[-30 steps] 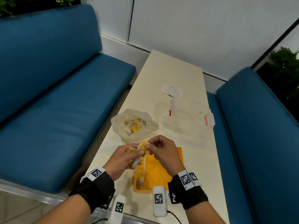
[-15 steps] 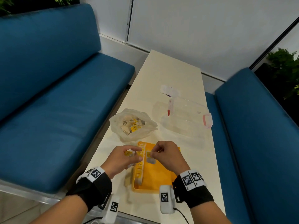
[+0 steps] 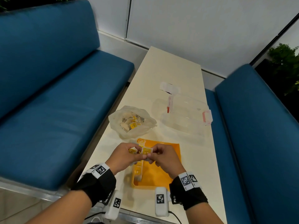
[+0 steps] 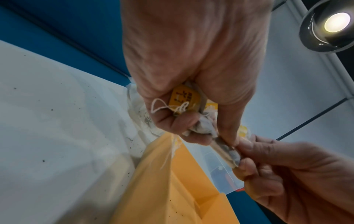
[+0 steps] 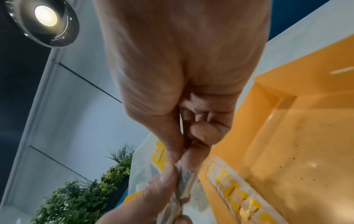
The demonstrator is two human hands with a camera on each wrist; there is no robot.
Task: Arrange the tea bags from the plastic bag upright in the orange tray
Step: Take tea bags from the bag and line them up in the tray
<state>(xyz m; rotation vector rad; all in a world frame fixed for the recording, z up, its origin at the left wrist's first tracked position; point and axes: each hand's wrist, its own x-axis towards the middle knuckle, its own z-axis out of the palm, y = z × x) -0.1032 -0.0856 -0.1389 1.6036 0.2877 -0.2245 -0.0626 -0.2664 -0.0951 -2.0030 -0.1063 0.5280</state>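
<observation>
Head view: high, looking down the table (image 3: 169, 70). Wrist views: close, angled upward; all sharing the orange tray (image 3: 163, 159).

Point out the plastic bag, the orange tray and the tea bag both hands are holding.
plastic bag (image 3: 146, 126), head view, right side of its film.
orange tray (image 3: 169, 147), head view, bare floor near far right corner.
tea bag (image 3: 146, 150), head view, its yellow tag.

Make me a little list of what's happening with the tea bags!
left hand: grips a bunch of tea bags
right hand: pinches one tea bag, also touched by the left fingers
orange tray: on the table, a row of tea bags standing along its left side
plastic bag: open, more tea bags inside
clear box: behind the tray
</observation>
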